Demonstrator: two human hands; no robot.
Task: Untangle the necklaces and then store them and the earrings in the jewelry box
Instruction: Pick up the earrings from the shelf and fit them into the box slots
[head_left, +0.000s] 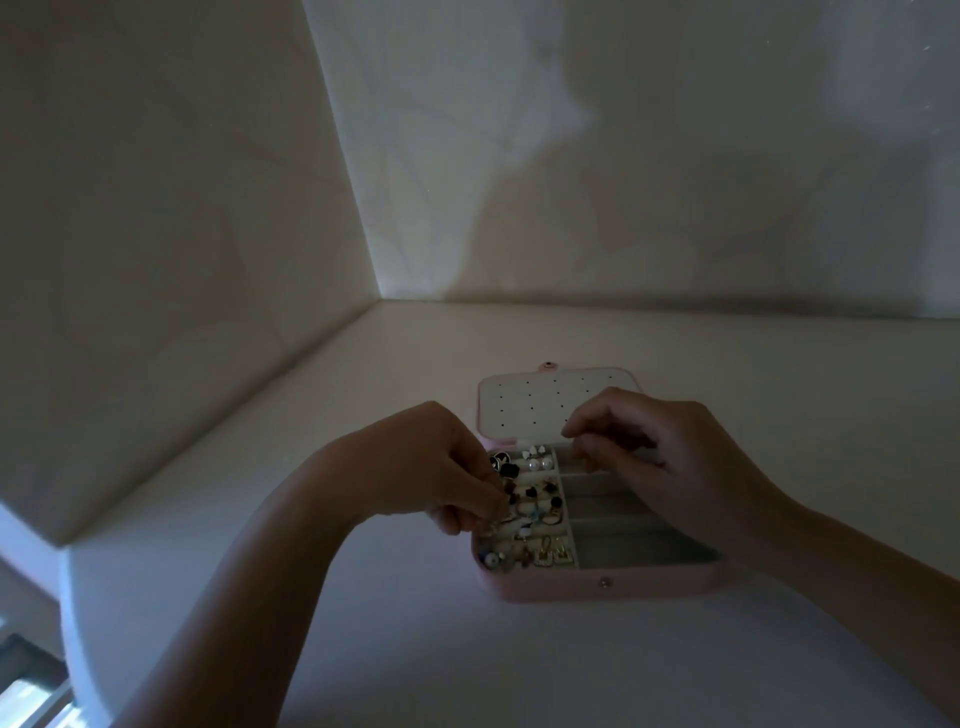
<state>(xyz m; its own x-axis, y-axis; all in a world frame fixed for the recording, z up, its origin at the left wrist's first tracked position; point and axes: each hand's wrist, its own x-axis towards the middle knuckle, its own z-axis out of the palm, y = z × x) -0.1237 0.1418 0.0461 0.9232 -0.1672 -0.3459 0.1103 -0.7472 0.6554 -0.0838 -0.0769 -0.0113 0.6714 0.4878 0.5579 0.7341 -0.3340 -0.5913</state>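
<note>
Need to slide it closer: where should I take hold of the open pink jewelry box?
Grip the jewelry box by its front wall, from the near side: the lid lies folded open behind and would likely swing.

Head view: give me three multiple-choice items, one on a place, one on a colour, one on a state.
1. Where do the earrings sit in the box?
A) right half B) left half C) outside it
2. Colour of the box shell?
A) pink B) black C) green
3. State of the lid?
A) shut B) detached C) open, folded back

Answers:
1 B: they fill the left rows.
2 A: the front wall is pink.
3 C: its holed inner panel faces up behind the compartments.
</note>
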